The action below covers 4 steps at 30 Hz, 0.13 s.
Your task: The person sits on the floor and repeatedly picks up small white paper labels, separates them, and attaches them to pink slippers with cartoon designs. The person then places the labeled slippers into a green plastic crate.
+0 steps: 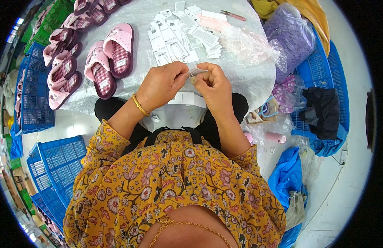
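Above the near edge of the table, my left hand [161,84] and my right hand [216,87] meet with fingertips pinched together. Between them shows a small whitish tag [197,72], mostly covered by the right fingers. A thin clear strand seems to run from it to my left fingertips, too fine to make out surely. Just beyond lies a loose pile of white printed tags [168,41]. To the left on the table stands a pair of pink slippers [119,45] with dark red soles and checked insoles.
More pink slippers [62,70] line the table's left side. Thread snips [233,15] and a crumpled clear plastic bag [249,45] lie toward the far right. Blue crates [61,163] stand on the left floor; another blue crate [319,76] holds bags and dark cloth.
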Tool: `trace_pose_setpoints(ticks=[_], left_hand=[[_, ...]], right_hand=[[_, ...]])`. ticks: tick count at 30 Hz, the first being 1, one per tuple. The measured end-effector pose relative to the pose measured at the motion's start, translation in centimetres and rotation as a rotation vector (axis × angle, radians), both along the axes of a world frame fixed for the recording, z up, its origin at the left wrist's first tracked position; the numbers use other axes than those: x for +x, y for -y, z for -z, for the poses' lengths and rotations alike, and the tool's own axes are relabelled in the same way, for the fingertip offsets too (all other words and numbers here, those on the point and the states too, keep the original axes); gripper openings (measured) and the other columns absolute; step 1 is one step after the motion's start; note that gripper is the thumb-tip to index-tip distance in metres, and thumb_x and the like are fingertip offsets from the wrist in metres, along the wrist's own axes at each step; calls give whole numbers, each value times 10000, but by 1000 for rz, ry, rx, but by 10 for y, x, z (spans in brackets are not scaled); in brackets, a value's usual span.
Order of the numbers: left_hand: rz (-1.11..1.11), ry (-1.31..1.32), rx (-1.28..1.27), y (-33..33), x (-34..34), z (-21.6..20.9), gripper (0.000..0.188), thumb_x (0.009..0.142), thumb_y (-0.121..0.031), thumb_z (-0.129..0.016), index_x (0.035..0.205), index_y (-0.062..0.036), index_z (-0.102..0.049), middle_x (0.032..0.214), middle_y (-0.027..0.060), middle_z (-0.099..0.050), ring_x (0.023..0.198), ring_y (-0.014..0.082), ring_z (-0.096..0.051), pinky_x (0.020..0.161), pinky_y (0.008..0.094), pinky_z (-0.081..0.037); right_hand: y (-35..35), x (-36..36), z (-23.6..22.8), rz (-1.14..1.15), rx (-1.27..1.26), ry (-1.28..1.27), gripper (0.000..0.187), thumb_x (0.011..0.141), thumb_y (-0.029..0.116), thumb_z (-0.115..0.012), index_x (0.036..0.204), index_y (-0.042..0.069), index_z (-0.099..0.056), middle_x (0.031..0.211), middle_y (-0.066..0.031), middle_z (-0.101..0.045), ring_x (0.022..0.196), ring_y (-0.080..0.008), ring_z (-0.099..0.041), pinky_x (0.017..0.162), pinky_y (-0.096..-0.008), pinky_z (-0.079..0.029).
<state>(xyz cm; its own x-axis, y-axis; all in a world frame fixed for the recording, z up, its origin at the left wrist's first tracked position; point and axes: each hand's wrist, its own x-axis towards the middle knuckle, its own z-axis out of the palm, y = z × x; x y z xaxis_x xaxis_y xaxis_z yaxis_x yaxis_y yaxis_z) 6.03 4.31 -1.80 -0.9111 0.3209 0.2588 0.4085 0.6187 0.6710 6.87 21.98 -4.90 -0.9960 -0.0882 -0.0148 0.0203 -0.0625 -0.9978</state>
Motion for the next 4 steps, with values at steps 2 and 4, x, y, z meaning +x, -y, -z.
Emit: trace_pose_setpoints(ticks=[2, 4], left_hand=[[6, -24, -23, 0, 1, 1, 132, 886, -123, -660, 959, -14, -641, 796, 151, -670, 686, 268, -674, 625, 336, -522], [11, -36, -35, 0, 1, 2, 132, 885, -124, -661, 958, -16, -643, 801, 153, -672, 693, 271, -678, 627, 341, -524]], right_hand=[[0, 0, 1, -2, 31, -6, 364, 827, 25, -699, 1161, -4, -557, 795, -21, -649, 669, -41, -546, 613, -196, -445], [-1, 0, 1, -1, 46, -10, 366, 827, 28, -700, 1162, -4, -557, 795, -21, -649, 669, -42, -546, 614, -197, -446]])
